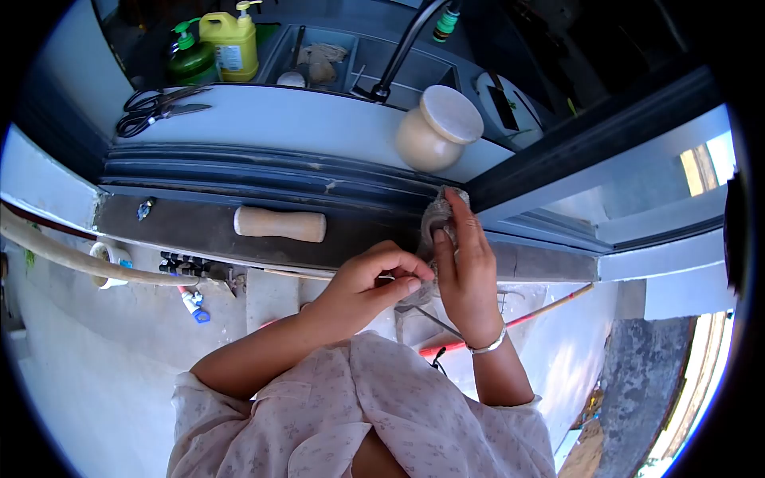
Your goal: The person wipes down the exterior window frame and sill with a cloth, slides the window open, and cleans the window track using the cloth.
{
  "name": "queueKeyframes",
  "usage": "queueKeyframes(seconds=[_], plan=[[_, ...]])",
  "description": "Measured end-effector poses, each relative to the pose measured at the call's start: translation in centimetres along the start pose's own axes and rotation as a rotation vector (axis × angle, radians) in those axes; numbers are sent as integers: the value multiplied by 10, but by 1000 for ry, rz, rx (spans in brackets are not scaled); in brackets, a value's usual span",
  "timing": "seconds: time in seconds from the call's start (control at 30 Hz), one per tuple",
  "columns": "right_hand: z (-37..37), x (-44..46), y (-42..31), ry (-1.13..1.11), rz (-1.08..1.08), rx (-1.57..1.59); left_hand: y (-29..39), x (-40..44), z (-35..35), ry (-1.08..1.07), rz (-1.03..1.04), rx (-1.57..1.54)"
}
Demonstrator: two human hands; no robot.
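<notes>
A crumpled grey cloth (437,213) lies over the window ledge near the right-hand frame, and part of it hangs over the front edge. My right hand (465,275) grips the cloth, fingers pointing up toward the window track and thumb on the cloth. My left hand (374,275) is curled beside it, thumb and forefinger pinching at the cloth's lower part; the exact contact is partly hidden. Left of my hands, a pale wooden roller-shaped piece (280,225) rests on the dark ledge (179,227). Behind the track stands a round cream pot (434,131) with a flared, flat top.
Black-handled scissors (151,111) lie on the inner sill. Beyond are a yellow jug (231,52), a green pump bottle (191,60), a sink (335,84) and a black faucet (398,60). A red pole (518,320) slants below the ledge at right.
</notes>
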State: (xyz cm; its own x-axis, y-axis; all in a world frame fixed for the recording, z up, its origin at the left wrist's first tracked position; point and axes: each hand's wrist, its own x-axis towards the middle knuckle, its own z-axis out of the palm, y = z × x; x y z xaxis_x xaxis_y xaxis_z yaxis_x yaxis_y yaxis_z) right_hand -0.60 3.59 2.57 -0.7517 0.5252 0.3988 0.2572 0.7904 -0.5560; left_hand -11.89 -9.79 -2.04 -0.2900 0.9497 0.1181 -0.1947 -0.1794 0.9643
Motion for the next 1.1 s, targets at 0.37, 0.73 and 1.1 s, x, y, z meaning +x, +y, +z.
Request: queueKeyframes(seconds=[0.37, 0.73, 1.1], plan=[[58, 32, -5, -119, -282, -438, -17, -22, -22, 82, -94, -3], [98, 51, -24, -120, -259, 204, 5, -46, -39, 326, 38, -13], [19, 25, 8, 64, -154, -298, 1, 2, 1, 68, 62, -198]])
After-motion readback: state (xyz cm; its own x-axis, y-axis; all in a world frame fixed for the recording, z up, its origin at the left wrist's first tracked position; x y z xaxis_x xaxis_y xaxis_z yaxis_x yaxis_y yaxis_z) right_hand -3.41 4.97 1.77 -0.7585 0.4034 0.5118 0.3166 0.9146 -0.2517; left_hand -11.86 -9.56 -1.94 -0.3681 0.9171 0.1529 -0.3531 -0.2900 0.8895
